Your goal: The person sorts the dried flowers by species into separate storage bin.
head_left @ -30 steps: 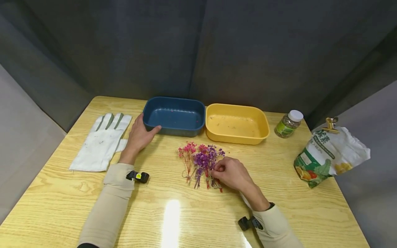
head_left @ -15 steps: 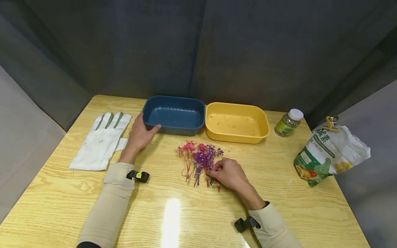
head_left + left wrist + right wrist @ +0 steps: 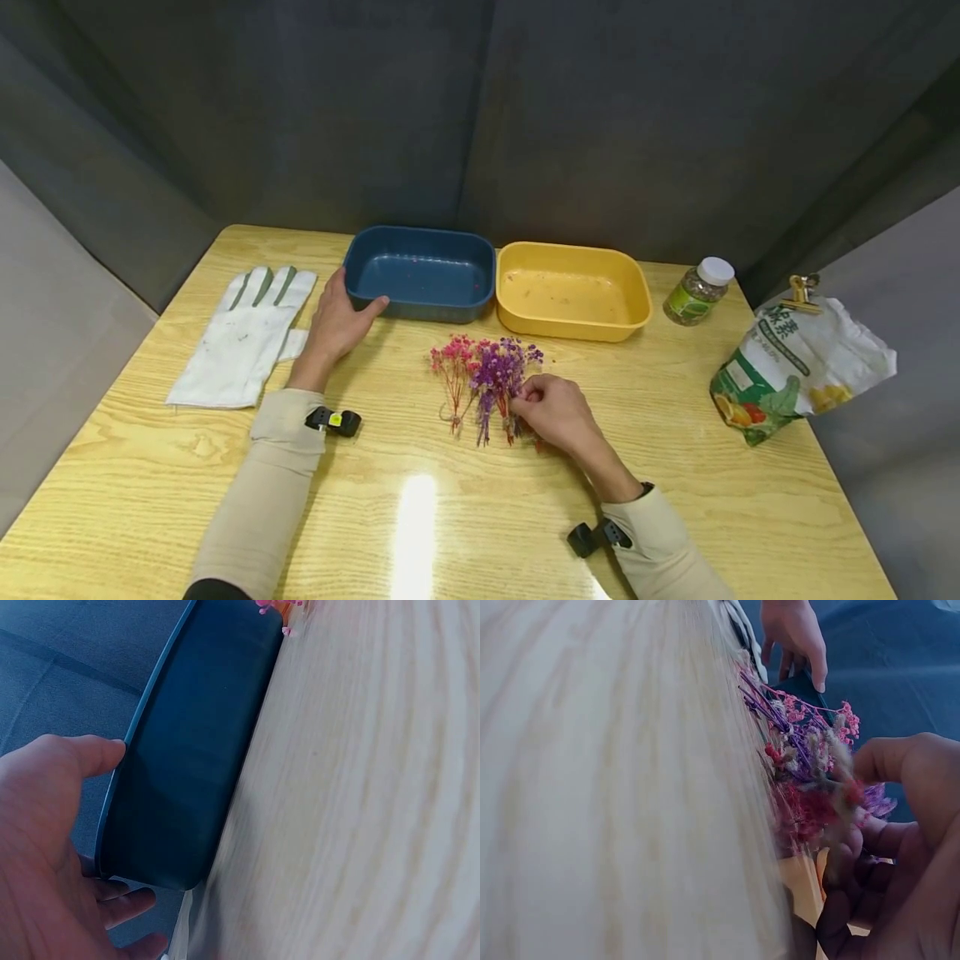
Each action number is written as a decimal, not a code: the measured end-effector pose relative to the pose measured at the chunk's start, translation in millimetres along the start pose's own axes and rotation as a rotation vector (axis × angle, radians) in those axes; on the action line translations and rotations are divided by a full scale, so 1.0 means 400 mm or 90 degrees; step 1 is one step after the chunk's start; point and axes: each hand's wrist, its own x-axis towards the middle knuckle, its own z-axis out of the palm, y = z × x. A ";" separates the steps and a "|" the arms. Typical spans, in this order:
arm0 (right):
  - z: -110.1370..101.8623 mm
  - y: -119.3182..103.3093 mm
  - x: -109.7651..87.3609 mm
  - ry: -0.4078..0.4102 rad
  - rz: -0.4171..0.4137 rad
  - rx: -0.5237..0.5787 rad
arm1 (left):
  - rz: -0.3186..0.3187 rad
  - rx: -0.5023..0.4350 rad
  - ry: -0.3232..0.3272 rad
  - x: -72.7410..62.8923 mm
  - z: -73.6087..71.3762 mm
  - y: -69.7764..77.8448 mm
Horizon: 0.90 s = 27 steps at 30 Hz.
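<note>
My left hand (image 3: 336,329) rests at the left end of the blue bin (image 3: 431,311), its thumb on the front rim and its other fingers along the end wall. In the left wrist view the thumb touches the rim and the fingers extend loosely past the corner. My right hand (image 3: 558,414) pinches dried flowers (image 3: 840,802) between thumb and fingertips, blurred in the right wrist view. In the head view, purple dried flowers (image 3: 497,372) lie just left of these fingertips, overlapping red stems. Beside them lies a pink dried bunch (image 3: 453,358) with a tie round its stems.
A yellow bin (image 3: 573,330) stands right of the blue one, small specks on its floor. White gloves (image 3: 236,358) lie at the left. A white-capped jar (image 3: 693,298) and a bag (image 3: 787,367) closed with a gold clip (image 3: 802,293) stand at the right.
My right hand has moved slightly right and away from me over the last half second, and the flowers at its fingertips have shifted a little. The left hand has kept its place on the blue bin.
</note>
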 end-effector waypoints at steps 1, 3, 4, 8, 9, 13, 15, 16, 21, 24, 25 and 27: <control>-0.001 0.000 0.001 -0.003 0.004 0.009 | 0.000 0.001 0.001 0.000 0.000 0.000; -0.003 0.000 0.001 -0.009 0.008 0.023 | -0.002 0.002 0.002 0.001 -0.001 0.000; -0.004 0.000 0.002 -0.012 0.008 0.026 | -0.001 0.002 0.001 0.001 -0.001 0.000; -0.005 0.005 0.004 -0.016 -0.005 0.019 | -0.003 0.004 0.002 0.000 0.000 -0.001; -0.004 0.007 0.005 -0.017 -0.009 0.019 | -0.001 0.004 0.002 0.000 0.000 -0.001; -0.004 0.012 0.011 -0.015 -0.016 0.022 | -0.003 0.004 0.002 0.000 0.000 -0.001; -0.004 0.012 0.013 -0.014 -0.017 0.021 | -0.004 0.004 0.002 0.001 0.000 -0.002; -0.004 0.011 0.014 -0.011 -0.019 0.018 | -0.004 0.005 0.003 0.001 0.000 -0.002; 0.003 0.010 0.022 0.013 -0.043 -0.016 | 0.001 0.003 0.007 0.003 0.003 -0.003; 0.007 0.007 0.022 0.022 -0.050 -0.029 | 0.001 0.000 0.004 0.003 0.005 -0.003; 0.006 0.006 0.021 0.023 -0.048 -0.029 | -0.001 -0.001 0.003 0.003 0.005 -0.003; 0.006 0.004 0.019 0.021 -0.039 -0.021 | -0.004 -0.002 0.001 0.002 0.005 -0.001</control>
